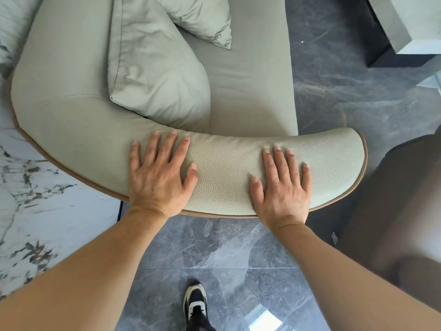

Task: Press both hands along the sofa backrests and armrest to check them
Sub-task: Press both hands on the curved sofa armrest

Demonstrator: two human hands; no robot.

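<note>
A pale green sofa fills the upper half of the head view. Its curved, pebbled armrest (224, 173) with brown piping runs across the middle. My left hand (160, 173) lies flat on the armrest's left part, palm down, fingers spread. My right hand (284, 185) lies flat on its right part, fingers apart, near the rounded end. The backrest (62, 68) curves away along the left. A large back cushion (152, 72) leans against it, above the flat seat (248, 87).
A smaller pillow (202, 17) rests at the top of the seat. A white veined marble wall (31, 211) is at the left. Grey marble floor (226, 247) lies below, with my shoe (195, 302) on it. A dark brown chair (401, 211) stands at the right, a grey block (405, 22) at the top right.
</note>
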